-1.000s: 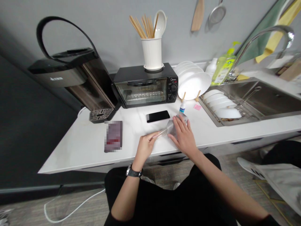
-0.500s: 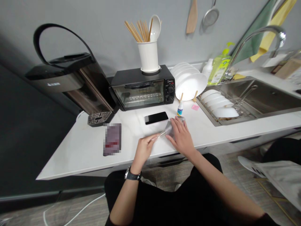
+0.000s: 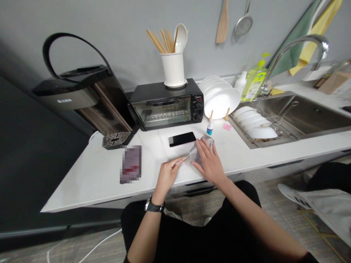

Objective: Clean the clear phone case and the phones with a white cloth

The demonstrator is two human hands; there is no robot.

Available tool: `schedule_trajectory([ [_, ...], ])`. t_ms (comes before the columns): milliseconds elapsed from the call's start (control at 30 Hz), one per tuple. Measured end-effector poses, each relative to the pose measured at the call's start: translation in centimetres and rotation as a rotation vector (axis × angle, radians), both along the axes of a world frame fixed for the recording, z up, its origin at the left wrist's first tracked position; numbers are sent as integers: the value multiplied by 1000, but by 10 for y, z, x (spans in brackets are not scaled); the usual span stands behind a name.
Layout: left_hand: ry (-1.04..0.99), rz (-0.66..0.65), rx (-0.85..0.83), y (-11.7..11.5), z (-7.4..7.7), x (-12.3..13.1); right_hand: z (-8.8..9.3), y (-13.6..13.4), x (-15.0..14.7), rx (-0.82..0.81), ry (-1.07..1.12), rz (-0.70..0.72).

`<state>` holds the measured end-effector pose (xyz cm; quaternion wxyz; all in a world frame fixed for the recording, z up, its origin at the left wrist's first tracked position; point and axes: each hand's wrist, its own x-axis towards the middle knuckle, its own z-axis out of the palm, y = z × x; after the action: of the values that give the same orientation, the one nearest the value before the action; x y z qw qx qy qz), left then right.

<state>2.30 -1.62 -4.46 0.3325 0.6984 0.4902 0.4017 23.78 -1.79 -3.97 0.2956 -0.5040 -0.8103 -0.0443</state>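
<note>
Near the counter's front edge, my left hand (image 3: 166, 176) pinches a thin clear plastic piece (image 3: 187, 159) between thumb and fingers. Its exact kind does not show. My right hand (image 3: 208, 160) lies palm down with fingers spread over a grey, shiny, cloth-like sheet (image 3: 208, 140), which covers part of the clear piece's far end. Just beyond this hand stands a small white bottle with a blue label (image 3: 210, 128). A dark-screened phone (image 3: 182, 139) lies flat on the counter, behind and between my hands.
A pixelated dark purple packet (image 3: 131, 164) lies left on the white counter (image 3: 98, 182). Behind are a black drinks dispenser (image 3: 95, 106), a toaster oven (image 3: 167, 109) and racked white plates (image 3: 222, 102). A sink (image 3: 312, 113) with stacked bowls (image 3: 260, 126) is right; a pink slip (image 3: 227, 126) lies nearby.
My right hand and the grey sheet have shifted slightly left, towards my left hand. The left hand keeps its pinch. The whole view has tilted a little.
</note>
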Motion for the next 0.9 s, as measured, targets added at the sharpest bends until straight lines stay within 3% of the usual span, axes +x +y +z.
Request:
schedule_trajectory([
  [100, 12, 9, 13, 1, -2, 0, -1, -6, -16, -2, 36, -54],
  [233, 82, 82, 45, 3, -7, -7, -1, -31, -54, -10, -29, 272],
  [300, 88, 81, 45, 3, -7, -9, 1, -32, -54, 2, -55, 366],
  [367, 88, 70, 41, 2, -5, -7, 2, -23, -39, 7, -38, 305],
  [467, 45, 26, 27, 1, 0, -2, 2, -4, -11, 10, 18, 81],
  [567, -2, -7, 16, 1, 0, 1, -2, -3, -11, 21, 55, -81],
  [633, 36, 25, 26, 2, -3, -1, -6, -14, -28, 19, 39, -47],
  [733, 106, 79, 46, 3, -6, -6, -7, -30, -51, 16, -62, 220],
  [800, 112, 82, 52, 3, -6, -8, -5, -31, -49, 25, -119, 355],
  [900, 103, 57, 46, 2, -3, -7, 0, -16, -23, 25, -102, 265],
])
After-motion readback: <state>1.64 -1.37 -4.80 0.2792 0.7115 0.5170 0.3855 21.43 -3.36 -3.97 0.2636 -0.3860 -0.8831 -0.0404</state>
